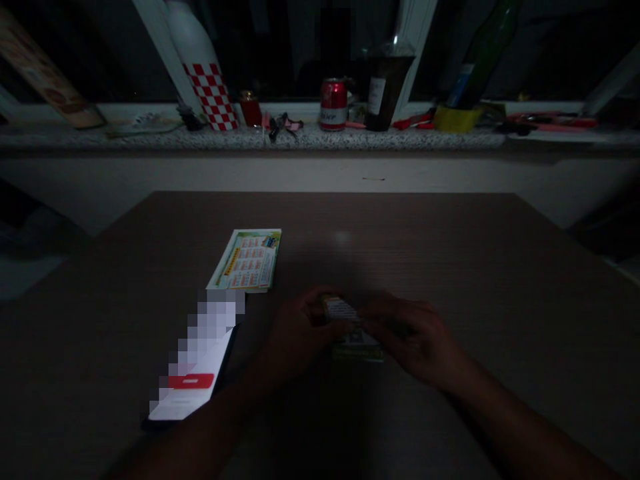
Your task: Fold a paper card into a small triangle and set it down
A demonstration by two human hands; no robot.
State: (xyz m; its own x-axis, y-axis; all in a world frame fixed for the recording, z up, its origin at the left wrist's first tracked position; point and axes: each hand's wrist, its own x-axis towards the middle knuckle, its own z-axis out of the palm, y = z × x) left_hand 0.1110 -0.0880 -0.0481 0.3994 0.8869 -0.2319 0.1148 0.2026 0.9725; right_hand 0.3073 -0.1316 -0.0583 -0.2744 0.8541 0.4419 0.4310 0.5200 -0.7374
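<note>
Over the dark table, my left hand [300, 333] is closed on a small printed card [343, 309], with the thumb lying across its face. My right hand [417, 337] pinches at the card's right edge, thumb and fingers together. A green lower edge shows below the thumb; whether this is one folded piece or several cards is too dim to tell. Left of my left hand lies a stack of calendar cards [250, 259]. Nearer to me, a phone [203, 390] with a lit screen rests beside my left forearm, its upper part blurred out.
Behind the table [475, 267] runs a speckled stone sill [310, 139] under a window. On it stand a red-and-white checked bottle [210, 90], a red can [333, 105], a dark bottle [383, 93] and a green bottle [483, 53] in a yellow base.
</note>
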